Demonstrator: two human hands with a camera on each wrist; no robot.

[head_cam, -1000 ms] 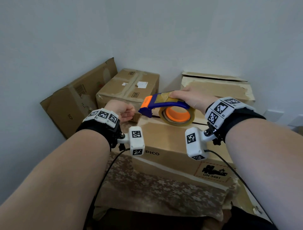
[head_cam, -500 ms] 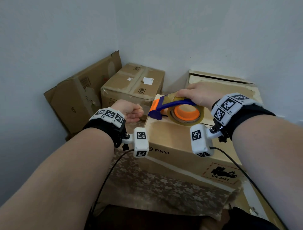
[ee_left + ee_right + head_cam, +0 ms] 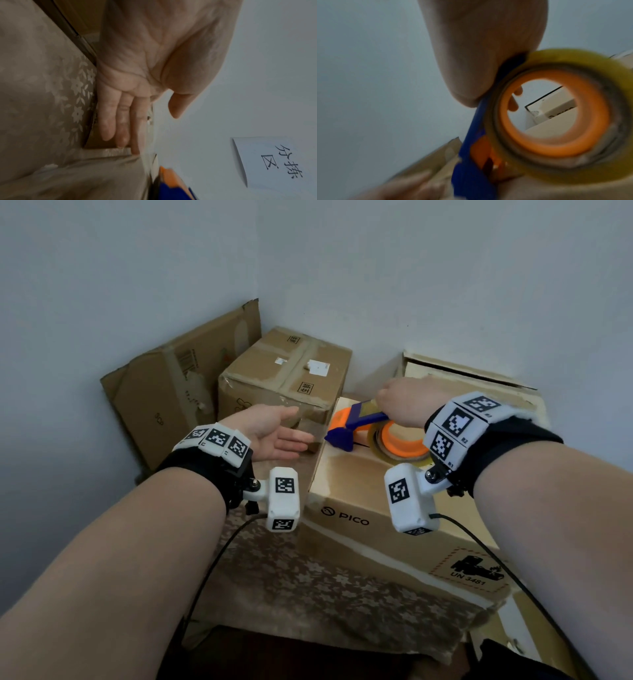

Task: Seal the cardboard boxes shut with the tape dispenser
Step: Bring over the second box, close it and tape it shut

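The right hand [image 3: 407, 402] is curled around the blue handle of the tape dispenser [image 3: 356, 426], which sits on top of the PICO box [image 3: 363, 491] near that box's far left corner, its blue nose at the left top edge. The dispenser is hard plastic, blue with an orange guard, and carries a round roll of yellowish tape [image 3: 556, 119] on an orange hub; through the hub in the right wrist view the fingertips [image 3: 513, 105] show wrapped around the handle.

The left hand [image 3: 270, 433] has its fingers straight and together, palm turned toward the box's left side wall, holding nothing. In the left wrist view the fingers [image 3: 120, 121] lie along the wall's upper edge; whether they press on it I cannot tell.

The PICO box is brown corrugated card with pale worn strips along its edges, standing on a floral-patterned cloth [image 3: 308, 587]. A taped cardboard box [image 3: 284, 378] stands behind the left hand in the wall corner, a flattened carton [image 3: 164, 392] leans on the left wall, and an open-topped box [image 3: 479, 378] stands just behind the right hand.
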